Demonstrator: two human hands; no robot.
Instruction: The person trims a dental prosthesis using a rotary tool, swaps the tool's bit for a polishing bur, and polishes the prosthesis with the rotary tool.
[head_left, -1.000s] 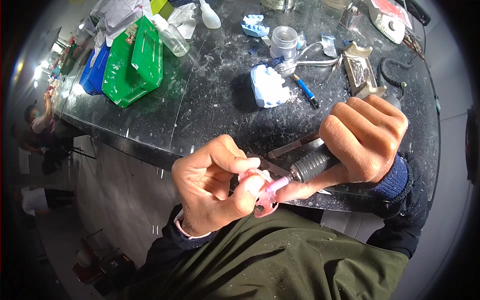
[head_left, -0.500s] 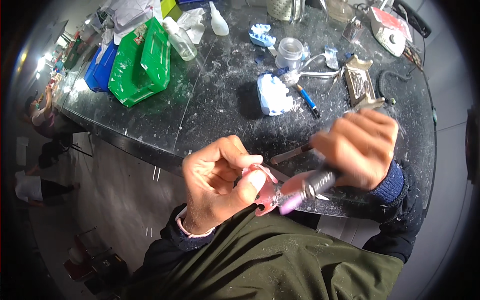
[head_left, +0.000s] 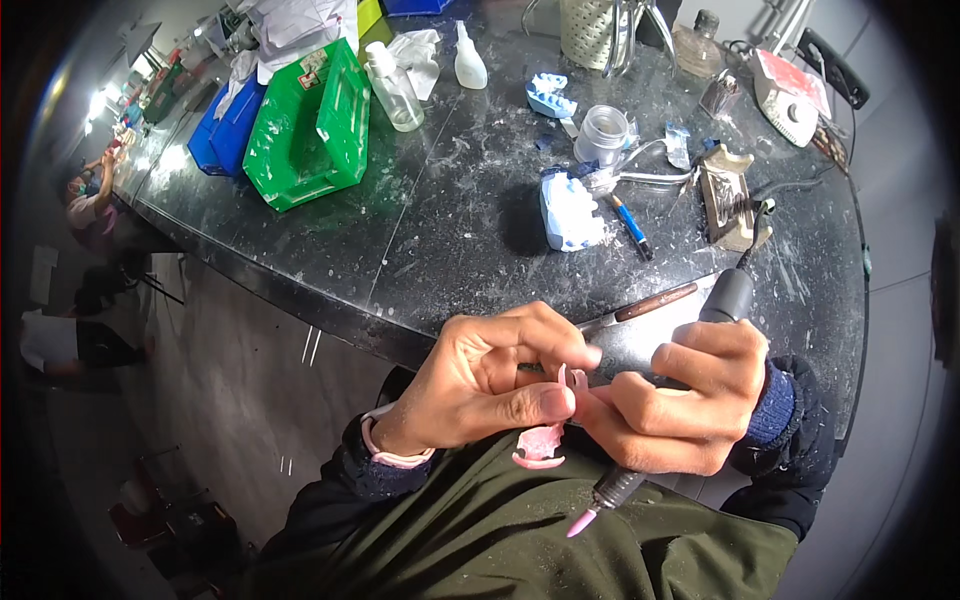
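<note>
My left hand (head_left: 488, 385) pinches a thin pink molded plate (head_left: 540, 448) with curved, irregular edges, above my lap. My right hand (head_left: 680, 395) is closed around a black rotary handpiece (head_left: 728, 298) with a pink cylindrical tip (head_left: 582, 522), which now points down, away from the plate. My right thumb or fingertips meet the plate beside my left fingers; part of it is hidden there. A wood-handled metal tool (head_left: 650, 302) lies on the dark bench just beyond my hands. A white-and-blue dental cast (head_left: 568, 210) and a blue pencil (head_left: 630, 225) rest farther back.
The speckled bench (head_left: 300, 240) carries green (head_left: 300, 130) and blue (head_left: 222, 130) bins, bottles (head_left: 395, 85), a jar (head_left: 600, 135), a metal stand (head_left: 728, 195) and a control unit (head_left: 788, 95). Another person (head_left: 85, 200) works at the far left; a stool stands low left.
My right hand has turned the handpiece downward, off the pink plate, and moved down to meet my left hand. My left hand has moved slightly right and down, with the plate tilted differently.
</note>
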